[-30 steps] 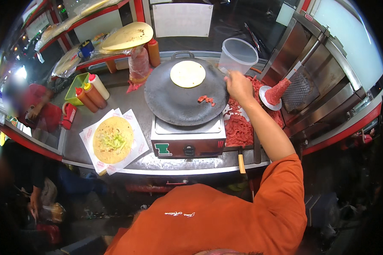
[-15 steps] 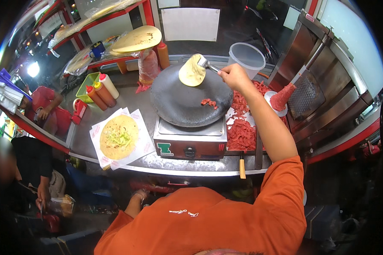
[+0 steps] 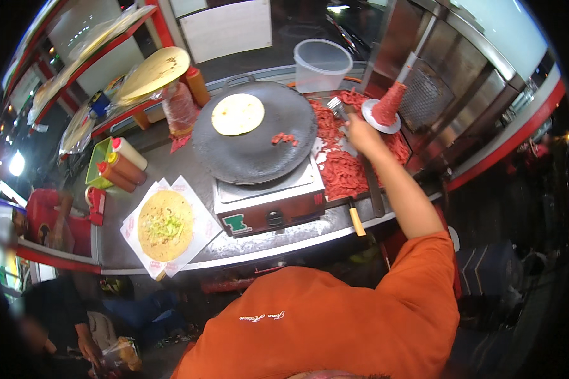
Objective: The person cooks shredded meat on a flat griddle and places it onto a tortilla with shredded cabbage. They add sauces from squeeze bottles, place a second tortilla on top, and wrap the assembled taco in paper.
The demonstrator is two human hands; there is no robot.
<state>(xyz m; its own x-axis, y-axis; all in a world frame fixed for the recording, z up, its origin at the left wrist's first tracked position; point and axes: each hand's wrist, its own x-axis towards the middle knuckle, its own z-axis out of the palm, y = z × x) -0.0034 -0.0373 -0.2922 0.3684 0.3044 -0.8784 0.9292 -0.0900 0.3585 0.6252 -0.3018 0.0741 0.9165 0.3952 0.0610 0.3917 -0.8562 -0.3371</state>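
My right hand [image 3: 362, 134] is closed around metal tongs [image 3: 337, 107], held over the shredded red meat [image 3: 344, 175] to the right of the stove. On the round black griddle [image 3: 250, 159] a flatbread [image 3: 238, 114] lies flat at the upper left. A small heap of meat pieces [image 3: 285, 138] sits to its right. Left of the stove, another flatbread [image 3: 146, 235] topped with shredded greens rests on white paper [image 3: 199, 238]. My left hand is out of view.
A meat cone [image 3: 389, 104] stands on a spit by the upright grill at right. Sauce bottles [image 3: 121, 172] are at left, a clear bucket [image 3: 322, 66] behind. A yellow handle [image 3: 356, 221] juts over the counter's front. A person [image 3: 63, 316] is at lower left.
The flatbread, held up by the tongs before, now lies on the griddle. My right hand has moved right with the tongs, over the meat. My left hand has left the view, which has shifted.
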